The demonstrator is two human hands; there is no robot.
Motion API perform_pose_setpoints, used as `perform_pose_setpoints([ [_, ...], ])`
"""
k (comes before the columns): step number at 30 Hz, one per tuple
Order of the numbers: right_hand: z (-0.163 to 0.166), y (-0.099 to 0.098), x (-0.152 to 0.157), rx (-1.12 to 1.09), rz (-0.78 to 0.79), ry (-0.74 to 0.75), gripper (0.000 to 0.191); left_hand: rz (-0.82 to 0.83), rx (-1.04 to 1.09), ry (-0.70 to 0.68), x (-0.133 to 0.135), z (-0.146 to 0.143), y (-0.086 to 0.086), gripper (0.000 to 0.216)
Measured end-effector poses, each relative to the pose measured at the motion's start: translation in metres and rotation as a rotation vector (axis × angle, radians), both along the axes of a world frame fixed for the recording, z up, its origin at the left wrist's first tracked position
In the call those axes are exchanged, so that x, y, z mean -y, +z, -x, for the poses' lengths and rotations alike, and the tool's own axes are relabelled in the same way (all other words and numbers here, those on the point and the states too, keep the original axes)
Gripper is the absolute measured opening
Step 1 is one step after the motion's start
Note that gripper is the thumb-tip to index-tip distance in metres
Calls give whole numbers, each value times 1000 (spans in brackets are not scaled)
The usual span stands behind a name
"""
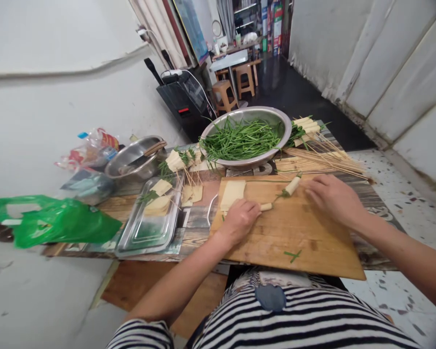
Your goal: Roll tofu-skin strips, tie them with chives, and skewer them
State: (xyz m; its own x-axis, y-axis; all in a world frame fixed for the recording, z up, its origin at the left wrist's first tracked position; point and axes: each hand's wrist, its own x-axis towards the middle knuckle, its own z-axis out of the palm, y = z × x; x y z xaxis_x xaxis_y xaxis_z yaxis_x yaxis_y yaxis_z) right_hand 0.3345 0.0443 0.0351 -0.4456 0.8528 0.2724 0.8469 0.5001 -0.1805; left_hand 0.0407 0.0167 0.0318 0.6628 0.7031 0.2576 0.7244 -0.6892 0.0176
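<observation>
A wooden cutting board (290, 237) lies on a low table in front of me. My left hand (240, 219) rests on it with fingers curled round the near end of a pale rolled tofu sheet (266, 207). My right hand (332, 196) lies over the board's far right part, fingers bent, close to a second roll (292, 185) with green chives sticking out. Whether it grips that roll is unclear. A flat tofu sheet (232, 194) lies at the board's far left. A chive scrap (293, 254) sits near the front.
A steel basin of chives (245, 138) stands behind the board, with bamboo skewers (323, 157) and finished rolls to its right. A steel tray (150, 218), a smaller bowl (134, 162), plastic bags (58, 220) lie left. Stools stand far back.
</observation>
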Motion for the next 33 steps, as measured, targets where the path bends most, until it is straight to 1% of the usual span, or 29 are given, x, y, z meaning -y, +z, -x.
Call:
perform_pose_setpoints([
  [1,-3,0,0,56,-5,-51,30,-1,0,-2,-1,0,-1,23],
  [3,-3,-2,0,138,0,-99,31,-14,-4,-5,-2,-2,-4,23],
  [7,0,-12,-1,164,31,-118,34,-47,9,16,-3,-5,-12,24],
  [9,-3,-17,6,146,36,-99,33,-49,18,26,-3,-7,-15,24],
  [11,-8,-20,22,86,43,-71,32,-39,19,38,-2,-8,-16,24],
  [14,-9,-16,60,-51,36,-59,31,-29,24,45,-2,-9,-14,24],
  [17,5,-7,97,-179,-23,-36,30,-36,38,46,-3,-10,-13,25],
  [19,19,-2,112,-237,-71,14,30,-37,39,48,-4,-10,-14,26],
  [22,36,-3,115,-226,-93,70,31,-48,37,38,-4,-11,-14,22],
  [24,39,-10,112,-178,-76,62,32,-56,32,32,-4,-12,-13,21],
  [28,36,-19,110,-138,-53,59,32,-50,31,47,-2,-13,-8,21],
  [33,34,-15,114,-142,-72,62,33,-83,38,1,-2,-12,-7,23],
])
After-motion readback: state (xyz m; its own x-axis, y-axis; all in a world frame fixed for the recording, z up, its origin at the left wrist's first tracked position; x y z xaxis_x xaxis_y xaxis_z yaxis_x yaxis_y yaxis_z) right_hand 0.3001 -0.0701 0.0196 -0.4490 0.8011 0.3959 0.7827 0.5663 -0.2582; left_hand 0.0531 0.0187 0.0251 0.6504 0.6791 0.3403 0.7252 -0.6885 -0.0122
